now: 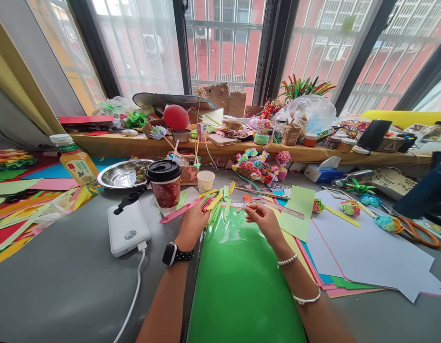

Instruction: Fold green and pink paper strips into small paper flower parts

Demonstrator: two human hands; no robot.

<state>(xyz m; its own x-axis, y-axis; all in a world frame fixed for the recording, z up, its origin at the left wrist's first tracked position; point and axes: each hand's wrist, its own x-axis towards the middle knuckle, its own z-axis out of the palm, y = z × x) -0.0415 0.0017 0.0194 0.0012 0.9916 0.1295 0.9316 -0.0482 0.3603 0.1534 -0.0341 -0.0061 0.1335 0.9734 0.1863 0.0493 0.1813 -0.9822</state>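
Note:
My left hand is at the left edge of a pile of narrow paper strips, green, yellow and pink. Its fingers are curled down onto the strips, and a folded pink strip sticks out to its left. My right hand hovers over the far end of a shiny green sheet, thumb and fingertips pinched together. Whatever is between those fingertips is too small to make out. Just beyond them lie small orange-handled scissors and a clear ruler.
A lidded coffee cup, a paper cup and a white power bank with a cable stand left. White sheets, a light green sheet and brown-handled scissors lie right. A cluttered windowsill runs behind.

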